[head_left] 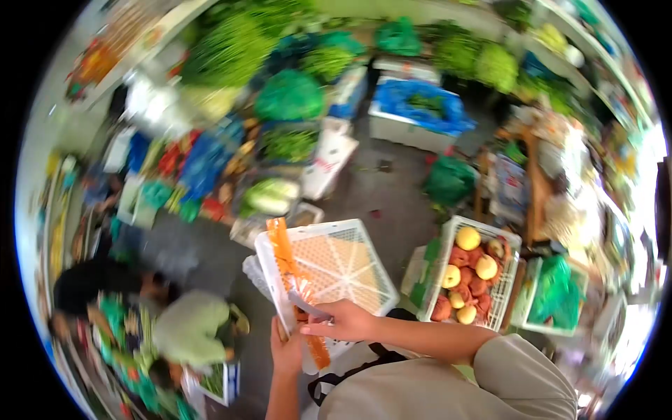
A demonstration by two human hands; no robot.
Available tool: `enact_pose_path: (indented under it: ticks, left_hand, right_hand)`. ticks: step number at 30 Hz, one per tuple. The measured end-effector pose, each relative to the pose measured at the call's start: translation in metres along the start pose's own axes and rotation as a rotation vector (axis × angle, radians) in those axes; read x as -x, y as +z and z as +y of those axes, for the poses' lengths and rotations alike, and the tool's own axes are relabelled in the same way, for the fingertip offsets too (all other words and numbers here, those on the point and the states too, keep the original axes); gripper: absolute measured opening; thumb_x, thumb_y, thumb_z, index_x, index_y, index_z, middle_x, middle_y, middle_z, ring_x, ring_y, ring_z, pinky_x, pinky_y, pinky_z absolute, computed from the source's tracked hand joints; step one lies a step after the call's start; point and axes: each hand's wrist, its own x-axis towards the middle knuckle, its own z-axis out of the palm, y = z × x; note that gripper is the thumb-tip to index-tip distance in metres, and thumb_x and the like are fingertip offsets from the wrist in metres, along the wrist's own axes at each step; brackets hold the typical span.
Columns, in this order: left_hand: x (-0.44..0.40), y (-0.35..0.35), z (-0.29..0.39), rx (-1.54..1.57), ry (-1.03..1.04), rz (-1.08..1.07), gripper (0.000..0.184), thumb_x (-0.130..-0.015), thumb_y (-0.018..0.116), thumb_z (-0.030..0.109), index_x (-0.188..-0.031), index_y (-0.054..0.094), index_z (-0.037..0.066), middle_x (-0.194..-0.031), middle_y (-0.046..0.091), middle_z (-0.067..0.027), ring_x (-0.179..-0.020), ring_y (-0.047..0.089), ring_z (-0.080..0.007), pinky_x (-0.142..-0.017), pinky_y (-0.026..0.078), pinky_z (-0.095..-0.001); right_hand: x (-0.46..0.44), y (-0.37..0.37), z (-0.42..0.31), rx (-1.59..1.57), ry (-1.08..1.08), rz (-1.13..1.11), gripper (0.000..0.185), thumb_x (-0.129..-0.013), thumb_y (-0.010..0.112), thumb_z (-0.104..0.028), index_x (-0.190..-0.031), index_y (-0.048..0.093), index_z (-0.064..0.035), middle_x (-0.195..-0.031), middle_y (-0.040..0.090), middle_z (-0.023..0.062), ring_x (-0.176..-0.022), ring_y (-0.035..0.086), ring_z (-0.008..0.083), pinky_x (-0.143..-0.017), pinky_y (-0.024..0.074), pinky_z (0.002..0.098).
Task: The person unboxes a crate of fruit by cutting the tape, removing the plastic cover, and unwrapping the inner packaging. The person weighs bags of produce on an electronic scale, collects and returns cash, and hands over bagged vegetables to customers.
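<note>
A white plastic crate (389, 288) with a lattice base is tilted in front of my body. Along its near-left side runs a shiny orange strip (282, 246), reaching past the rim at both ends. My left hand (285, 350) is closed on the crate's lower left rim, its fingers partly hidden. My right hand (348, 320) is closed on a grey, curved, blade-like tool (306, 305), which lies across the orange strip. Blur hides the tool's exact kind and whether its edge touches the strip.
A white crate of wrapped round fruit (504, 318) stands at right, beside a bin with green plastic (556, 294). Vegetables (269, 196) and bags fill the left and back. A blue-lined white box (413, 131) stands ahead. Other people (192, 329) crouch at lower left.
</note>
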Motion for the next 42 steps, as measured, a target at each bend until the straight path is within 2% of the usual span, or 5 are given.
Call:
enact_pose_path:
  ticks: [5,9,21,32,42]
  left_hand:
    - [-0.105,0.020,0.034,-0.461,0.138,-0.178,0.038,-0.093,0.070,0.015,-0.124,0.052,0.001,-0.113,0.064,-0.0106,-0.102,0.062,-0.0164,-0.091,0.050,-0.0321]
    - [-0.174,0.073,0.044,-0.605,0.273,-0.408,0.044,-0.095,0.068,0.018,-0.129,0.046,0.001,-0.113,0.063,-0.0133,-0.104,0.061,-0.0199,-0.092,0.050,-0.0353]
    - [-0.320,0.266,0.007,-0.664,0.188,-0.757,0.055,-0.094,0.061,0.007,-0.142,0.037,-0.001,-0.131,0.056,-0.0161,-0.120,0.057,-0.0225,-0.102,0.047,-0.0360]
    - [-0.415,0.458,-0.150,-1.016,0.311,-0.889,0.059,-0.092,0.059,0.010,-0.145,0.035,0.000,-0.136,0.053,-0.0301,-0.125,0.055,-0.0449,-0.105,0.043,-0.0467]
    - [-0.425,0.563,-0.325,-1.223,0.066,-1.119,0.077,-0.092,0.066,0.023,-0.152,0.021,0.006,-0.131,0.056,-0.0320,-0.117,0.059,-0.0488,-0.100,0.046,-0.0491]
  right_hand:
    - [-0.032,-0.046,-0.006,-0.220,0.136,0.354,0.048,-0.093,0.073,-0.047,-0.118,0.071,-0.0056,-0.103,0.074,0.0082,-0.094,0.070,0.0173,-0.088,0.0547,0.0337]
    - [-0.029,-0.075,-0.002,-0.409,0.149,0.672,0.047,-0.096,0.069,-0.045,-0.130,0.068,-0.0134,-0.096,0.073,0.0008,-0.058,0.055,0.0044,-0.050,0.0452,0.0221]
    - [-0.018,-0.210,0.046,-0.745,0.254,1.165,0.047,-0.097,0.066,-0.047,-0.118,0.070,-0.0050,-0.095,0.070,0.0007,-0.059,0.055,0.0066,-0.052,0.0472,0.0247]
    - [0.061,-0.233,0.074,-0.993,0.159,1.782,0.031,-0.102,0.061,-0.034,-0.112,0.069,-0.0064,-0.099,0.074,0.0015,-0.087,0.069,0.0067,-0.054,0.0480,0.0204]
    - [0.008,-0.224,0.059,-1.292,0.325,2.711,0.022,-0.100,0.060,-0.018,-0.088,0.071,-0.0022,-0.079,0.073,0.0068,-0.064,0.065,0.0096,-0.050,0.0471,0.0225]
